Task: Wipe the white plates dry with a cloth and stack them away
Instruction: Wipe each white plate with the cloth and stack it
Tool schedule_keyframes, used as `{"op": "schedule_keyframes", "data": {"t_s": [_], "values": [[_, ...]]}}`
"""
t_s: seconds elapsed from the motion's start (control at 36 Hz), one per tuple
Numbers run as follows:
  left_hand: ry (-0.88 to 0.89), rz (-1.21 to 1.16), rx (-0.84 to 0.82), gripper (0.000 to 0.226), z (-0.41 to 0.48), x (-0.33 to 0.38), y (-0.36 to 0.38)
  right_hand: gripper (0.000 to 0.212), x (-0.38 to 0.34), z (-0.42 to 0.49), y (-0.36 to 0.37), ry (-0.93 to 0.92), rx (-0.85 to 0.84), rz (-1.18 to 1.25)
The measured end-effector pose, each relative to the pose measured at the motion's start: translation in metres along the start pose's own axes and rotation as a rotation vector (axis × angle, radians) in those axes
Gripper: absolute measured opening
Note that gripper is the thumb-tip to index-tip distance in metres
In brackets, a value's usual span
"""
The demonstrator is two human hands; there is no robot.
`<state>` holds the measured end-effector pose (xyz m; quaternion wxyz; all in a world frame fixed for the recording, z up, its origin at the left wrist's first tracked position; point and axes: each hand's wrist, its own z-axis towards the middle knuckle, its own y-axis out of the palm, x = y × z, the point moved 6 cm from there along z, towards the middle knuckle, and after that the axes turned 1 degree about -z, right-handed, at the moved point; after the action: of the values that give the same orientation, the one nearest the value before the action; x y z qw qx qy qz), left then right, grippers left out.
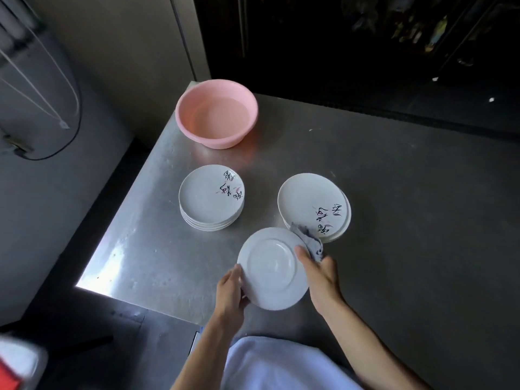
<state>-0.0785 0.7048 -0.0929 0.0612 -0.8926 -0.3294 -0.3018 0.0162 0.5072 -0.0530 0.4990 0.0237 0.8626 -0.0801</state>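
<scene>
- Head view: your left hand grips a white plate at the plate's 8 o'clock rim. The thumb lies on the face turned up to you and the fingers curl under the edge.
- Head view: the plate is upside down, with its foot ring showing. You hold it in the air, slightly tilted, over the near part of the steel table.
- Head view: your right hand meets the plate at its 2 o'clock rim. The thumb presses on the plate's underside, and the fingers are closed round a bunched grey cloth that wraps over that edge. The fingertips themselves are hidden behind the cloth.
- Head view: at 1 o'clock from the held plate, just beside the cloth, sits the right stack of white plates. They are face up, with dark brush characters and pink marks on the top one. The top plate sits askew on those below.
- Head view: at 11 o'clock stands the left stack, neater and several plates high, with the same design. It is well apart from the right stack.
- Head view: further off at 11 o'clock, near the table's far corner, rests a pink basin, upright.
- Head view: at 6 o'clock, your pale garment fills the bottom edge between your forearms.
</scene>
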Motion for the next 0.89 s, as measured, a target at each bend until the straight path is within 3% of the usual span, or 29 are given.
{"op": "schedule_keyframes", "data": {"t_s": [0.08,0.22,0.36,0.5,0.58,0.64,0.72,0.89], "values": [[0.007,-0.052,-0.093,0.032,0.0,-0.001,0.001,0.043,0.011,0.005,-0.009,0.038,0.107,-0.103],[0.015,-0.003,-0.026,0.024,0.002,-0.004,-0.004,0.032,0.017,-0.003,-0.007,-0.099,0.064,-0.257],[0.025,0.071,0.007,0.02,0.0,-0.006,0.002,0.044,0.016,-0.007,0.025,-0.318,-0.195,-0.53],[0.038,0.048,-0.022,0.025,-0.003,-0.006,0.014,0.059,0.027,-0.035,0.06,-0.646,-0.528,-1.027],[0.057,0.039,0.031,0.021,-0.001,0.0,0.013,0.058,0.029,-0.06,0.055,-0.893,-0.667,-1.049],[0.04,-0.014,0.032,0.025,0.0,-0.001,0.011,0.053,0.031,-0.066,0.04,-0.963,-0.718,-1.048],[0.037,-0.011,0.007,0.034,-0.003,-0.007,0.006,0.053,0.035,-0.054,0.016,-0.959,-0.621,-1.106],[0.075,0.049,-0.128,0.032,-0.016,-0.008,0.015,0.058,0.031,-0.025,0.042,-0.622,-0.372,-1.201]]}}
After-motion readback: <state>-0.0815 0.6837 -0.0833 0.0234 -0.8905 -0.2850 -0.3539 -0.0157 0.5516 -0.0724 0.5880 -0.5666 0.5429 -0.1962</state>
